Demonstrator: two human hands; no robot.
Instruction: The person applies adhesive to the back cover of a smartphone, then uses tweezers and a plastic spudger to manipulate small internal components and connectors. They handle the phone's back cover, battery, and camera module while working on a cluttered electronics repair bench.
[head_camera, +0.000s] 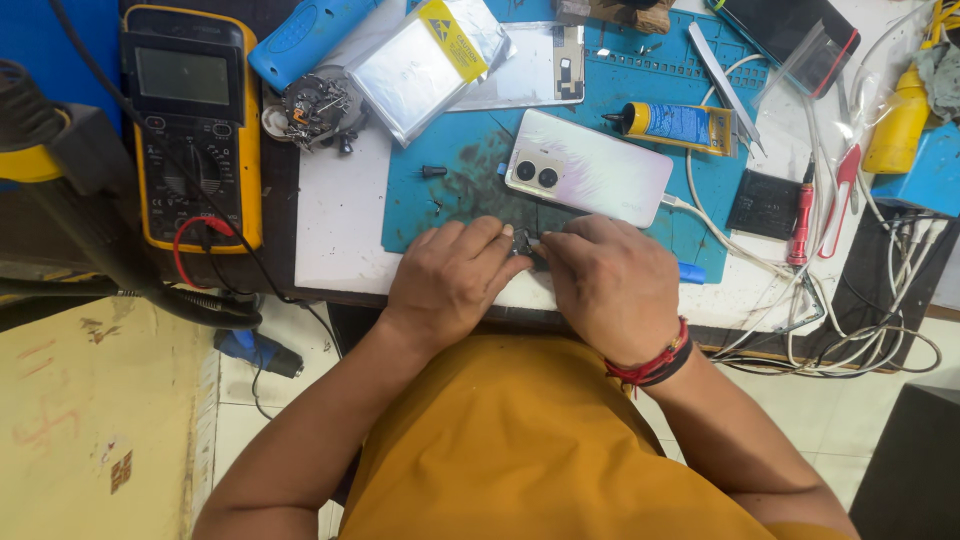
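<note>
Left hand (452, 280) and right hand (610, 285): both meet at the near edge of the teal work mat (450, 180) on the counter (340, 215), each grip pinching one small dark part (527, 245) between fingertips. Pearly phone (588, 166), face down and cabled, lies just beyond. Loose black screw (433, 171) nearby. Risk, judged: the tiny part could slip off the counter edge and drop to the floor.
</note>
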